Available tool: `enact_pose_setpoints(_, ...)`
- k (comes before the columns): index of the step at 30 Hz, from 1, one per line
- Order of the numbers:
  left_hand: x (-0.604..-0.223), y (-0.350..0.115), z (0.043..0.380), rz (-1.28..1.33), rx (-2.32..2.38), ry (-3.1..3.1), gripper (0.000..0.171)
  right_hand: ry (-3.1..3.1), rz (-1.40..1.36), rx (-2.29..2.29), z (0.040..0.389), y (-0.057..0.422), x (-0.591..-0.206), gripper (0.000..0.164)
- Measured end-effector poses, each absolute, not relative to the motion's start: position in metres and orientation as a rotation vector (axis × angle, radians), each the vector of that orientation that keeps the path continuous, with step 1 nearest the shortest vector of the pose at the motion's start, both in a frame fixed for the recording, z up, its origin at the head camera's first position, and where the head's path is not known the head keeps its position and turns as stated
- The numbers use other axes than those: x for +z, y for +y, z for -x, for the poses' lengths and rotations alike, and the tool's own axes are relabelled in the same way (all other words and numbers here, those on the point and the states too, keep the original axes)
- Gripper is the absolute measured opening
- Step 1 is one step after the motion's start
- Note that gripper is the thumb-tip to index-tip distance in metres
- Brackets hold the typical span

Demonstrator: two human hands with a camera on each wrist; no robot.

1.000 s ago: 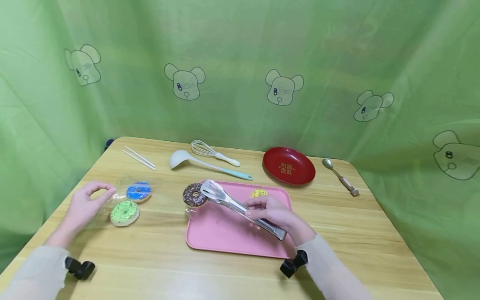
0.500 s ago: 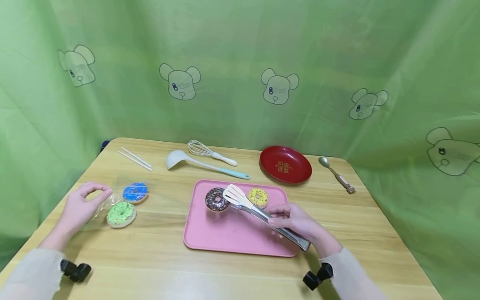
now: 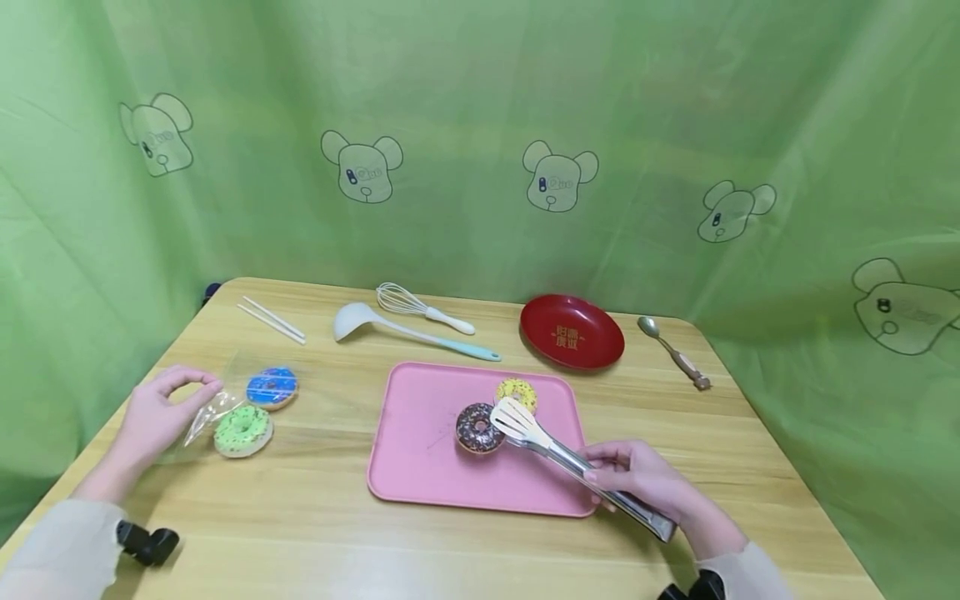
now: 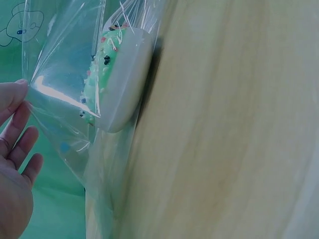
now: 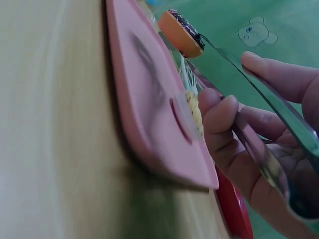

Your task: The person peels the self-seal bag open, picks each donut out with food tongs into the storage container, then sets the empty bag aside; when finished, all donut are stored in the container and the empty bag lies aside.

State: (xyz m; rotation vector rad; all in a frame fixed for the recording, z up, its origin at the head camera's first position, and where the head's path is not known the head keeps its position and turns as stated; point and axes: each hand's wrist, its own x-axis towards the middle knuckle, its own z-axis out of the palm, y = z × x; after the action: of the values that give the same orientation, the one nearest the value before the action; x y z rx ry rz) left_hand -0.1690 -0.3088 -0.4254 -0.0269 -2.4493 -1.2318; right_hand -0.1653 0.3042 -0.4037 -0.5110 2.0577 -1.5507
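My left hand (image 3: 167, 408) pinches the edge of a clear plastic bag (image 4: 60, 94) between thumb and fingertip. Inside or under that film lie a green-iced donut (image 3: 243, 430) and a blue-iced donut (image 3: 272, 387). My right hand (image 3: 637, 477) grips metal tongs (image 3: 558, 454), whose slotted tips hold a chocolate donut (image 5: 180, 34) with sprinkles. In the right wrist view this donut hangs above the pink tray (image 3: 420, 467). Beneath it on the tray rests a yellow donut (image 3: 516, 392), partly covered by the tongs in the head view.
Along the back lie white chopsticks (image 3: 273, 321), a ladle (image 3: 412, 332) with a turquoise handle end, a white whisk (image 3: 423, 308), a red plate (image 3: 572, 332) and a spoon (image 3: 675, 353). A green curtain (image 3: 450, 233) hangs behind the wooden table (image 3: 315, 533).
The tongs and chocolate donut have moved right, from the tray's left edge to over its middle, with my right hand. My left hand keeps hold of the bag.
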Motion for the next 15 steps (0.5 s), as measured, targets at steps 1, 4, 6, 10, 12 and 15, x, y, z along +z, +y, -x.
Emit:
enact_pose_setpoints(1,-0.425,-0.309,0.169,0.028,-1.230,-2.449,0.027,2.053,0.509,-1.551,0.163,0.308,-0.405,0.048)
enact_pose_setpoints(4,-0.425,-0.308,0.169,0.023,-1.242,-2.449,0.028,2.036,0.526,-1.554,0.157,0.319,-0.409,0.047)
enact_pose_setpoints(6,-0.425,-0.309,0.169,0.023,-1.251,-2.447,0.028,2.028,0.528,-1.552,0.154,0.326,-0.410,0.046)
enact_pose_setpoints(10,-0.424,-0.309,0.169,0.021,-1.255,-2.450,0.029,2.048,0.520,-1.538,0.150,0.336,-0.411,0.046)
enact_pose_setpoints(12,-0.424,-0.309,0.169,0.019,-1.254,-2.454,0.029,2.070,0.513,-1.524,0.148,0.338,-0.411,0.047)
enact_pose_setpoints(15,-0.424,-0.309,0.169,0.016,-1.256,-2.460,0.030,2.081,0.497,-1.511,0.146,0.341,-0.410,0.047)
